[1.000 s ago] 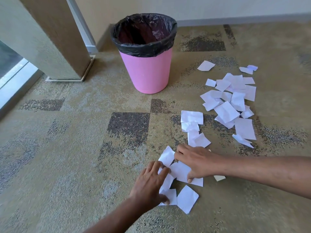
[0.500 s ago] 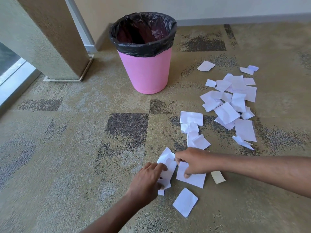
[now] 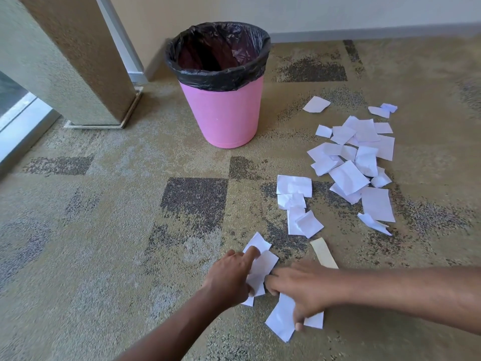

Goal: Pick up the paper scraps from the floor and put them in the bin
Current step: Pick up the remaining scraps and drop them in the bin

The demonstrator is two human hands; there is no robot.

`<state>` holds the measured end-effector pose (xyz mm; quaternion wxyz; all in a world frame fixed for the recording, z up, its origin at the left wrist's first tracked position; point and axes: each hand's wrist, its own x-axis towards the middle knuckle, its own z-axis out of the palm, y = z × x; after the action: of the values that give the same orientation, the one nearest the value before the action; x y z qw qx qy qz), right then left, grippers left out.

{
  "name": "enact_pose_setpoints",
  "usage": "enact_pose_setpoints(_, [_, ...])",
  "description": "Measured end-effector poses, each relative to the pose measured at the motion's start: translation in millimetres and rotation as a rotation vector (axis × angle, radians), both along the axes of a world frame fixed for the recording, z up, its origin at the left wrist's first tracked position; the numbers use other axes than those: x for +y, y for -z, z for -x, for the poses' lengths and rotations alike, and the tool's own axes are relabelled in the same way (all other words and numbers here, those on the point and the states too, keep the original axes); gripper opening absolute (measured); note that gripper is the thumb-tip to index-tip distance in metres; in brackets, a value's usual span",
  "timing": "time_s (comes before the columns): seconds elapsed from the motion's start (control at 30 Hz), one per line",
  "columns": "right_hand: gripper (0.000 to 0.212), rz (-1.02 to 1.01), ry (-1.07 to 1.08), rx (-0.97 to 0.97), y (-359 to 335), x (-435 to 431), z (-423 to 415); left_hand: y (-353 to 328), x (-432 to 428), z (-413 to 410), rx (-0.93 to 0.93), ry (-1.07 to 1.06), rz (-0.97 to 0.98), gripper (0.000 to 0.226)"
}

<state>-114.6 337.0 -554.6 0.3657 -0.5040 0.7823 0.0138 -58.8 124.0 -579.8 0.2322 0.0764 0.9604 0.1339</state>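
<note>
A pink bin (image 3: pixel 221 113) with a black liner stands upright on the carpet at the back. White paper scraps lie scattered: a big cluster (image 3: pixel 356 157) at the right, a smaller row (image 3: pixel 295 201) in the middle, and a near bunch (image 3: pixel 261 267) under my hands. My left hand (image 3: pixel 229 278) grips several scraps of the near bunch between thumb and fingers. My right hand (image 3: pixel 302 290) presses flat on more scraps (image 3: pixel 281 319), its fingers spread and blurred. A beige strip (image 3: pixel 322 252) lies just beyond my right hand.
A square pillar (image 3: pixel 78 61) with a metal base stands at the back left, next to a glass door sill (image 3: pixel 23 126). A wall with a grey skirting (image 3: pixel 364 31) runs behind the bin. Patterned carpet covers the floor.
My right hand slid back toward me and down onto the nearest scraps, uncovering the beige strip. My left hand closed around the scraps of the near bunch.
</note>
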Motion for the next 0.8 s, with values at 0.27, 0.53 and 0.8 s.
enact_pose_setpoints(0.27, [0.061, 0.058, -0.033, 0.047, 12, 2, -13, -1, 3, 2, 0.053, -0.085, -0.040, 0.033])
enact_pose_setpoints(0.53, [0.061, 0.196, -0.022, 0.087, 14, 7, -16, -5, 2, 9, 0.068, -0.161, -0.083, 0.027])
enact_pose_setpoints(0.8, [0.047, 0.277, -0.120, 0.174, 14, 5, -19, -6, 8, 8, 0.122, -0.260, -0.069, 0.027])
